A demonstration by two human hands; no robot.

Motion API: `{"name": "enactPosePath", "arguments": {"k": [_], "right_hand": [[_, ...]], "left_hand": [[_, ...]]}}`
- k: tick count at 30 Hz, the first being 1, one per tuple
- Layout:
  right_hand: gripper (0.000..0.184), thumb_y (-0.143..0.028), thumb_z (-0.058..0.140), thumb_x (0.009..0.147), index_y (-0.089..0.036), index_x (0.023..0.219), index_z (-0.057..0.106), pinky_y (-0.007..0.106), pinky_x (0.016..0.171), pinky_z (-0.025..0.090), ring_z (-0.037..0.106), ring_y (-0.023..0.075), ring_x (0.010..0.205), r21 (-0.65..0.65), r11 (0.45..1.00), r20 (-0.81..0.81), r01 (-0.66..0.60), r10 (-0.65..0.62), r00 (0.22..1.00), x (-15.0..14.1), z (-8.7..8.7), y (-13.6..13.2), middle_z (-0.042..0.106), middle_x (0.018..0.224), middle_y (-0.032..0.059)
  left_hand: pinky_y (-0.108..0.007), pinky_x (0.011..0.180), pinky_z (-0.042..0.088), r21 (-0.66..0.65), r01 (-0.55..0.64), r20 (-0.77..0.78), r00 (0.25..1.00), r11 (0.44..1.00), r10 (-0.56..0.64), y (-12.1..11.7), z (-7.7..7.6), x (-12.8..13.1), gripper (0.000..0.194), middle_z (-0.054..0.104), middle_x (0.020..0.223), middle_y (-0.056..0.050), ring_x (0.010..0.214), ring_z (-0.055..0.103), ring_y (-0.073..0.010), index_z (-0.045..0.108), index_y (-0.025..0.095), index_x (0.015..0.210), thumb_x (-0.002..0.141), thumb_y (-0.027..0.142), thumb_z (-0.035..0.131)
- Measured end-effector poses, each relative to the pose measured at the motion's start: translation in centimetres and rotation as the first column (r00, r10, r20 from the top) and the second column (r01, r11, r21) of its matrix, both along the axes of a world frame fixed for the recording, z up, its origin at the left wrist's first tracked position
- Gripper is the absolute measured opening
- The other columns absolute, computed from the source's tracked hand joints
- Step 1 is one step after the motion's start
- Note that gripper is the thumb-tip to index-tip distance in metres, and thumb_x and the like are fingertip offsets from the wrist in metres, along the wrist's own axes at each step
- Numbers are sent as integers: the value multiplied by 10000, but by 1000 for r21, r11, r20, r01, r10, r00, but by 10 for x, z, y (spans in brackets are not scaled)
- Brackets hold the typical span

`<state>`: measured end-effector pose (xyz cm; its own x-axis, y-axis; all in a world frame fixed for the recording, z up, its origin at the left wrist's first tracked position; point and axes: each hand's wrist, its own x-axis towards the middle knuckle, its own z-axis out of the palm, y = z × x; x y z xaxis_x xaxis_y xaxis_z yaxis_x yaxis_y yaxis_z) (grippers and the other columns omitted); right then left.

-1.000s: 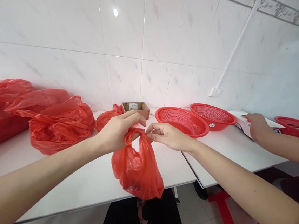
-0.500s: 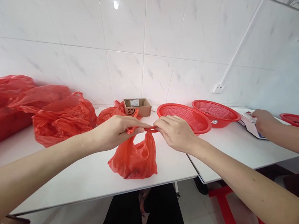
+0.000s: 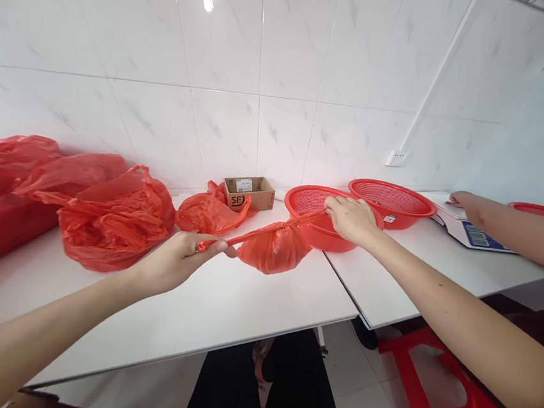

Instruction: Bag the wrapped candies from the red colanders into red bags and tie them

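Observation:
A small red plastic bag (image 3: 274,250) is stretched between my two hands, its handles drawn out to either side and gathered at the top in what looks like a knot. One handle is pinched in my left hand (image 3: 185,253), at the bag's left. My right hand (image 3: 351,219) grips the other handle, in front of a red mesh basket (image 3: 317,237). The bag's filled lower part bulges over the white table (image 3: 224,302); its contents are hidden.
Large red bags (image 3: 106,226) crowd the left side. A smaller red bag (image 3: 208,211) lies by an open cardboard box (image 3: 248,196) near the wall. Another basket (image 3: 389,209) and a scale (image 3: 473,235), with a co-worker's arm (image 3: 510,224) over it, are right. A red stool (image 3: 454,407) stands below.
My hands have moved apart, left hand leftward and right hand rightward and up. The bag has risen, its handles pulled long and its neck tightened into a compact bundle.

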<state>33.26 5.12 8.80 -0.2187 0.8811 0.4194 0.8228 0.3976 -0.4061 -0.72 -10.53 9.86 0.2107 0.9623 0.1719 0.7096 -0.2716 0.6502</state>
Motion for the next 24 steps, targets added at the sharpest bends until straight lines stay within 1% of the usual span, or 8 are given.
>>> {"name": "enactPosePath", "arguments": {"k": [4, 8, 12, 14, 16, 19, 21, 24], "right_hand": [[113, -210, 431, 904, -210, 804, 485, 326, 681, 433, 620, 197, 667, -181, 982, -259, -57, 8, 966, -18, -6, -7, 642, 646, 17], [129, -241, 350, 930, -206, 887, 466, 283, 639, 505, 666, 153, 619, -293, 925, -489, -242, 72, 869, -48, -19, -14, 693, 700, 25], [213, -369, 559, 848, -219, 972, 473, 317, 721, 523, 685, 155, 691, -283, 849, -767, -446, 80, 637, -67, -47, -24, 712, 840, 25], [346, -392, 658, 772, -221, 1018, 486, 342, 755, 516, 667, 158, 704, -222, 884, -842, -411, 39, 539, -69, -67, -32, 683, 821, 3], [392, -411, 682, 748, -216, 1031, 494, 355, 775, 512, 645, 165, 744, -162, 941, -858, -297, 15, 514, -68, -92, -42, 643, 806, -8], [381, -441, 666, 777, -213, 1024, 486, 362, 781, 508, 629, 179, 786, -154, 968, -859, -199, -31, 511, -68, -128, -62, 617, 835, 7], [358, -437, 652, 802, -218, 1027, 482, 360, 791, 500, 630, 189, 822, -166, 963, -846, -210, -29, 533, -71, -146, -75, 626, 867, 23], [310, -372, 643, 823, -230, 1051, 488, 353, 829, 481, 622, 198, 898, -151, 949, -808, -278, 43, 587, -78, -160, -85, 638, 881, 24]], "left_hand": [[-353, 832, 536, -11, -17, 227, 974, 1000, 19, 21, -4, 12, 513, 745, 898, -68, 925, 666, -242, 746, 200, 980, 863, 612, 464], [-356, 877, 533, 3, -8, 413, 911, 1000, 6, 58, -19, 40, 607, 739, 1005, -124, 954, 680, -227, 718, 138, 951, 891, 639, 382], [-376, 896, 508, 66, -103, 324, 943, 993, 76, 89, -47, 50, 608, 733, 891, -108, 908, 674, -230, 696, 145, 854, 887, 654, 366], [-408, 906, 488, 102, -130, 275, 957, 986, 98, 93, -63, 45, 567, 723, 890, -91, 923, 657, -247, 687, 162, 892, 882, 645, 390], [-426, 888, 488, 134, -107, 217, 973, 985, 76, 89, -80, 38, 514, 718, 944, -79, 931, 647, -260, 682, 183, 952, 866, 628, 440], [-427, 894, 486, 172, -33, 137, 991, 984, 10, 73, -106, 33, 423, 713, 1022, -64, 958, 639, -274, 696, 215, 972, 774, 581, 615], [-422, 907, 483, 196, -35, 113, 993, 980, 13, 63, -123, 36, 356, 704, 1051, -66, 995, 630, -273, 699, 223, 986, 780, 509, 643], [-401, 882, 497, 224, -97, 119, 990, 970, 71, 52, -142, 40, 271, 691, 1069, -82, 1003, 627, -247, 693, 210, 990, 889, 381, 509]]}}
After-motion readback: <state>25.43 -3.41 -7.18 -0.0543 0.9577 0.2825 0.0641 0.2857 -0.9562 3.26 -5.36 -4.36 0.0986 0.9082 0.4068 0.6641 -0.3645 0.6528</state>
